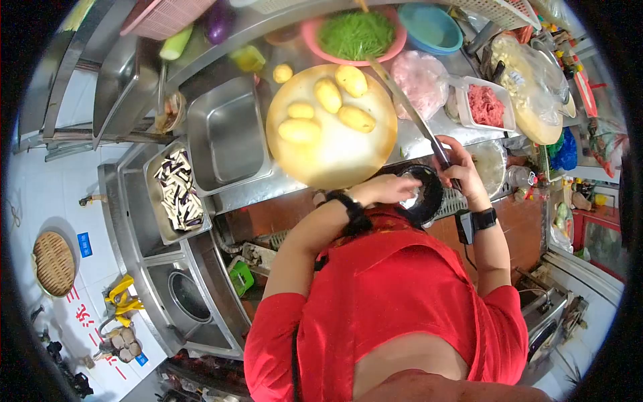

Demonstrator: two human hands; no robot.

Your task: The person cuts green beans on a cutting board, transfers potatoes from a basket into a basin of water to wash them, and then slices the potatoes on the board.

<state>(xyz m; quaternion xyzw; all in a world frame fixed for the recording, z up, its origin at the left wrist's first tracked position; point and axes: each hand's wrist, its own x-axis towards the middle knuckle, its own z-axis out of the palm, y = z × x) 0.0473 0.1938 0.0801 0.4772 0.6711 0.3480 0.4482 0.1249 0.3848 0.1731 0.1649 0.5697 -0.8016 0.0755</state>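
Observation:
My right hand [459, 167] is closed round the dark handle of a kitchen knife [416, 120]. The long blade points up and to the left, past the right edge of a round cutting board [335, 157]. Several peeled yellow potatoes [327, 95] lie on the board, and another potato [282, 73] rests just off its upper left edge. My left hand [385, 189] is below the board, over a round black container [429, 197] with something white inside. Its fingers are blurred, so I cannot make out what they hold, if anything.
An empty steel basin [262, 175] adjoins the board on the left, with a tray of cut eggplant strips [177, 191] beyond. Behind stand a pink bowl of shredded greens [355, 35] and blue bowls [432, 28]. To the right are a plastic bag [420, 80] and minced meat [485, 105].

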